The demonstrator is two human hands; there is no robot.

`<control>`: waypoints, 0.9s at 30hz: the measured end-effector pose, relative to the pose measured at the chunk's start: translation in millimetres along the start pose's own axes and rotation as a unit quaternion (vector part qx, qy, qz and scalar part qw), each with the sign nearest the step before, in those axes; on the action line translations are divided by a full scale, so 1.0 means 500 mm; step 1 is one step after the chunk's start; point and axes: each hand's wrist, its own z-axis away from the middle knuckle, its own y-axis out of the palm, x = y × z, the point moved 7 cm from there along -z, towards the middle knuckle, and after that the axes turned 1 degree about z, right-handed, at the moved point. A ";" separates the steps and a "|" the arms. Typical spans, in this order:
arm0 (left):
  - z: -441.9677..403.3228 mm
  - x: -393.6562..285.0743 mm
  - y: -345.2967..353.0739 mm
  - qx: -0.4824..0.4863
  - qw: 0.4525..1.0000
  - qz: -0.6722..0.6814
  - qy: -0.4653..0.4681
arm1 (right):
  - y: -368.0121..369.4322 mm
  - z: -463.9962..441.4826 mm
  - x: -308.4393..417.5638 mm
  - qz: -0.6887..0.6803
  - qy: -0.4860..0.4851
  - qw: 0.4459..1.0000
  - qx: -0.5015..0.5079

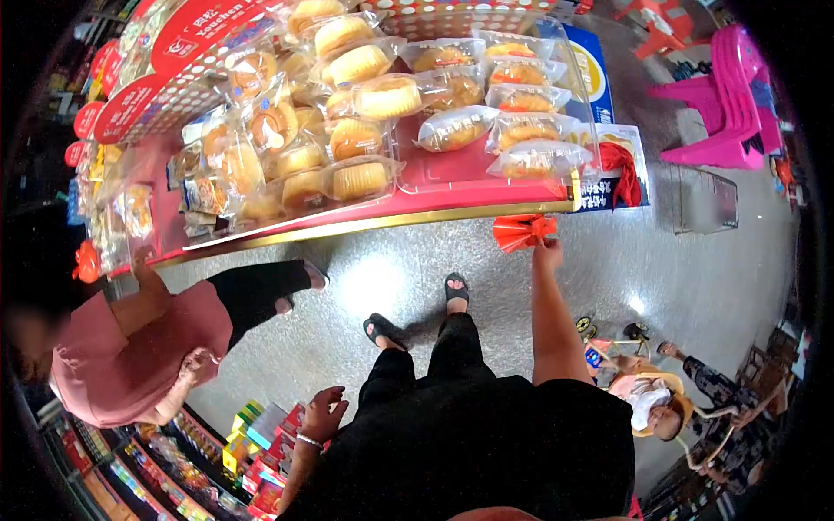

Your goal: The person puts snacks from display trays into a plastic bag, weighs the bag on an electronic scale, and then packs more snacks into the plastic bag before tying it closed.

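Observation:
Below the front right corner of the red display counter [469,191], my right hand [547,253] is closed on a crumpled red plastic bag [521,232]. My left hand [323,415] hangs at my left side, its fingers curled but apart and nothing visible in it. On the counter lie wrapped round cakes [389,95] in a heap and wrapped breads [526,100] in rows. Another red bag bundle [618,174] hangs at the counter's right end.
A person in a pink top [143,347] stands at the left by the counter. Stacked pink chairs [730,104] stand at the upper right. A child in a stroller [651,408] and another person are at the lower right. Boxed goods [261,443] are at the lower left.

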 end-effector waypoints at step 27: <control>0.290 0.359 -0.046 -0.215 0.965 0.139 0.063 | 0.071 0.928 0.334 0.050 -0.240 0.775 0.583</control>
